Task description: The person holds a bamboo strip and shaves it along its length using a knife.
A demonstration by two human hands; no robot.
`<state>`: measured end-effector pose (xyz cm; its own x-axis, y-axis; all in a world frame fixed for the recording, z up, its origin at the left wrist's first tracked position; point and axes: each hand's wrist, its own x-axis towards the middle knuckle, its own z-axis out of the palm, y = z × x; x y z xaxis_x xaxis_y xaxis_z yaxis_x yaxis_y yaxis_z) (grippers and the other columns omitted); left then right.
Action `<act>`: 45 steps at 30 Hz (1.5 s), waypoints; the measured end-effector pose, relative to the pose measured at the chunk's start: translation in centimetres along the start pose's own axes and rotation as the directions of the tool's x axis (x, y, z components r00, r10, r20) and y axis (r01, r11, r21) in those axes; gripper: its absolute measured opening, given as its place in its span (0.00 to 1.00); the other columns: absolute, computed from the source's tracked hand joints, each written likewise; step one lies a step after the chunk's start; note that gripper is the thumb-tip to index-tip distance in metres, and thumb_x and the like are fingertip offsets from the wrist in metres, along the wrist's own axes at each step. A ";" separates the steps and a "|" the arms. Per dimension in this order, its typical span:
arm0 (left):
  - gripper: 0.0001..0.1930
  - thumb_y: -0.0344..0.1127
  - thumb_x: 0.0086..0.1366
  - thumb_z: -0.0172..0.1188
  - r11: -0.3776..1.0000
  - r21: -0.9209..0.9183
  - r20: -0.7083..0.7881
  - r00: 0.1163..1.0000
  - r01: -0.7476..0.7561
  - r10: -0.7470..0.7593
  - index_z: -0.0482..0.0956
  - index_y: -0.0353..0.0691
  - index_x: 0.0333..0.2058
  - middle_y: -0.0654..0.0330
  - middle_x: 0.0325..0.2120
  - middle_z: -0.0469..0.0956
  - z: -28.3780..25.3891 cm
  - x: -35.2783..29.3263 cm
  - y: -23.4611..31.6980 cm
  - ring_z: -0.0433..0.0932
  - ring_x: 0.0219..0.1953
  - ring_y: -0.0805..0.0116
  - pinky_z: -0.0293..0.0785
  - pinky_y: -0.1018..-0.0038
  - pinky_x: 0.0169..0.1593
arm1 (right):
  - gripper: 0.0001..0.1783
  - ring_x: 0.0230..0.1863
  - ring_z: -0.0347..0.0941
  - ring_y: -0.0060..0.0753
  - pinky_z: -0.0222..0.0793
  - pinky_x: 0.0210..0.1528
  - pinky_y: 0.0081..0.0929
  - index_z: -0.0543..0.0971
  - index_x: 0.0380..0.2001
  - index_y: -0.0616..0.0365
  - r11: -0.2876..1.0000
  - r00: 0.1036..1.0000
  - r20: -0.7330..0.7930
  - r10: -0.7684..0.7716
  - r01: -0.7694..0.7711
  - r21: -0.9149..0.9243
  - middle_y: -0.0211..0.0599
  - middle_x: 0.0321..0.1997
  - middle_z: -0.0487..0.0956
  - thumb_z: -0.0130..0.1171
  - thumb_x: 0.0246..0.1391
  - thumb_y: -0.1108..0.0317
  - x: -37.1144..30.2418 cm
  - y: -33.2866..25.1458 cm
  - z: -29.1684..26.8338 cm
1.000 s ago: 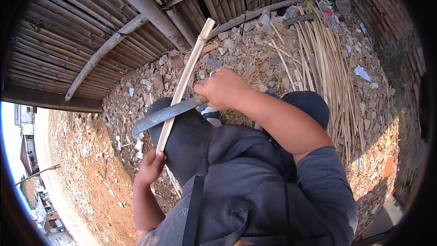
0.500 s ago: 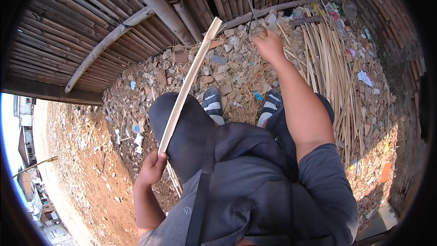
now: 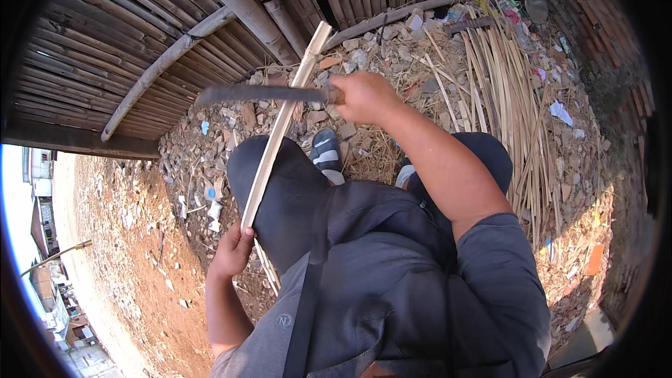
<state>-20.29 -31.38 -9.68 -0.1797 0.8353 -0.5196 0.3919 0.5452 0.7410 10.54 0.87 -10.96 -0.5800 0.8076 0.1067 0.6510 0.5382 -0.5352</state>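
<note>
My left hand [image 3: 234,248] grips the near end of a long split bamboo strip [image 3: 274,141], thumb on its edge. The strip slants away over my left thigh, its far end raised near the bamboo wall. In my right hand [image 3: 365,100] is the handle of a machete [image 3: 262,94], with a dark, worn blade. Its blade points left and crosses the strip in its upper part. Whether the blade touches the strip or lies just above it, I cannot tell.
A pile of split bamboo strips [image 3: 507,98] lies on the rubble at the right. Bamboo wall panels [image 3: 126,49] rise ahead and left; a brick wall [image 3: 595,42] stands at the right. Stones and litter surround my sandalled feet [image 3: 326,150]. Bare earth [image 3: 140,266] stretches left.
My right hand has come left and nearer with the machete, swinging its blade from pointing away to lying across the strip. My left hand and the strip have barely shifted.
</note>
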 end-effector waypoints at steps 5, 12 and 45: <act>0.16 0.48 0.78 0.51 0.985 -0.144 0.061 0.994 0.093 -0.085 0.72 0.42 0.37 0.72 0.20 0.66 -0.4 -1.0 -0.1 0.60 0.20 0.82 0.58 0.79 0.24 | 0.23 0.47 0.81 0.53 0.75 0.52 0.43 0.82 0.46 0.61 0.785 0.771 -0.178 0.612 -0.563 0.259 0.53 0.42 0.85 0.64 0.49 0.59 1.7 11.3 -0.8; 0.16 0.49 0.79 0.49 0.922 -0.332 0.200 0.970 0.198 -0.136 0.72 0.43 0.38 0.72 0.17 0.62 -0.3 0.4 0.2 0.58 0.17 0.81 0.55 0.79 0.20 | 0.22 0.39 0.81 0.53 0.76 0.45 0.43 0.82 0.45 0.58 0.881 0.912 -0.241 0.333 -0.209 0.424 0.50 0.36 0.84 0.65 0.46 0.59 0.6 4.4 -0.9; 0.20 0.54 0.77 0.50 0.965 -0.155 0.116 0.973 0.214 -0.197 0.70 0.45 0.32 0.74 0.18 0.63 -1.2 0.9 0.4 0.58 0.18 0.81 0.56 0.78 0.21 | 0.28 0.53 0.79 0.55 0.74 0.56 0.44 0.80 0.53 0.57 0.853 0.858 -0.116 0.500 -0.466 0.234 0.54 0.48 0.83 0.64 0.49 0.57 1.5 7.6 -0.7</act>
<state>-21.36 -30.27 -9.33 -0.1473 0.6975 -0.7013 0.1998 0.7154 0.6696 14.98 6.35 -14.26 -0.1154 0.9902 -0.0793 0.7111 0.0266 -0.7026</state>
